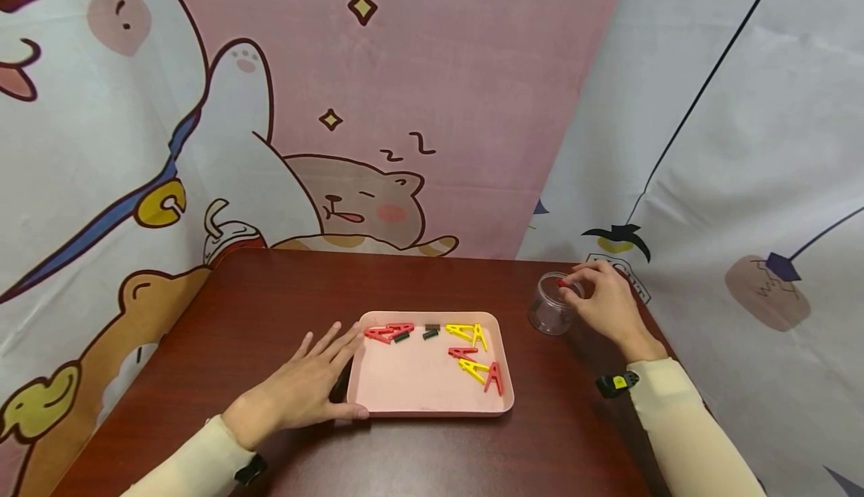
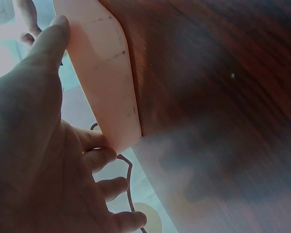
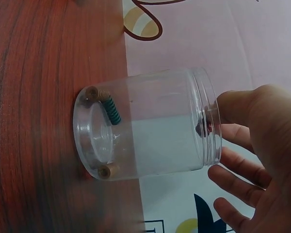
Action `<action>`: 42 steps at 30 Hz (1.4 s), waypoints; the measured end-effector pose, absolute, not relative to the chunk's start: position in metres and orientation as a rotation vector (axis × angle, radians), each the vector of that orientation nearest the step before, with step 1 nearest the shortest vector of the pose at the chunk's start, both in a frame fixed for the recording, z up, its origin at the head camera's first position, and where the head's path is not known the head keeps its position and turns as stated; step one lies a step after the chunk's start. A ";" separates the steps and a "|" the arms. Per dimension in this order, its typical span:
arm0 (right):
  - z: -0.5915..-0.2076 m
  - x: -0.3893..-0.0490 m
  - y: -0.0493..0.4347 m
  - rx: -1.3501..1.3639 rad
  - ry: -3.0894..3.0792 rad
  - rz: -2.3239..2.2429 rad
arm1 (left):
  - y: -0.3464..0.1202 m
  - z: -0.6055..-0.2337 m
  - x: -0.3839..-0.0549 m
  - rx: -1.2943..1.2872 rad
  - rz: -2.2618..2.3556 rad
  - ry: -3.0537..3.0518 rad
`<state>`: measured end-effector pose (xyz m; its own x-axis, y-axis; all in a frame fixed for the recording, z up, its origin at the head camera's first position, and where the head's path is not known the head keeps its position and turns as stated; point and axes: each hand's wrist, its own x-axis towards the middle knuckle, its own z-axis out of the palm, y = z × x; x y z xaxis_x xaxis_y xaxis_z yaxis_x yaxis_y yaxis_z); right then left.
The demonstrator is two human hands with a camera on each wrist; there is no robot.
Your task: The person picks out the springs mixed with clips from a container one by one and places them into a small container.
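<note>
My right hand (image 1: 605,306) pinches a small red piece (image 1: 562,282) at the mouth of a clear plastic jar (image 1: 550,315); its exact kind I cannot tell. Inside the jar, at the bottom, lie a green spring (image 3: 111,110) and brown springs (image 3: 106,171). My left hand (image 1: 307,381), fingers spread, rests against the left side of a pink tray (image 1: 405,392), thumb by the near corner. The tray holds red plastic clips (image 1: 495,378), yellow plastic clips (image 1: 472,369), dark green springs (image 1: 430,335) and a brown spring (image 1: 433,327).
The brown wooden table (image 1: 310,279) carries the tray near its middle and the jar toward the right edge. A printed cloth (image 1: 472,107) with cartoon animals hangs behind the table and along its sides.
</note>
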<state>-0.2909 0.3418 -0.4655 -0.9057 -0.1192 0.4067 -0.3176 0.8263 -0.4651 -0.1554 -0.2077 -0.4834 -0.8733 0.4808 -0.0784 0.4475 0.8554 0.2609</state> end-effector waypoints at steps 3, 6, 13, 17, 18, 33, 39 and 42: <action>-0.465 -0.290 0.342 0.323 -2.653 0.768 | -0.207 -0.484 -0.155 0.727 0.359 2.888; -0.464 -0.289 0.342 0.317 -2.657 0.769 | -0.207 -0.483 -0.155 0.727 0.360 2.888; -0.463 -0.289 0.344 0.287 -2.667 0.780 | -0.208 -0.483 -0.155 0.730 0.357 2.892; -0.463 -0.289 0.345 0.282 -2.672 0.792 | -0.208 -0.483 -0.155 0.727 0.359 2.890; -0.464 -0.289 0.345 0.281 -2.672 0.792 | -0.208 -0.483 -0.155 0.726 0.360 2.889; -0.464 -0.288 0.343 0.271 -2.667 0.784 | -0.208 -0.482 -0.155 0.732 0.351 2.894; -0.465 -0.287 0.341 0.270 -2.660 0.798 | -0.208 -0.483 -0.155 0.728 0.353 2.891; -0.464 -0.285 0.339 0.269 -2.658 0.808 | -0.208 -0.483 -0.154 0.728 0.358 2.893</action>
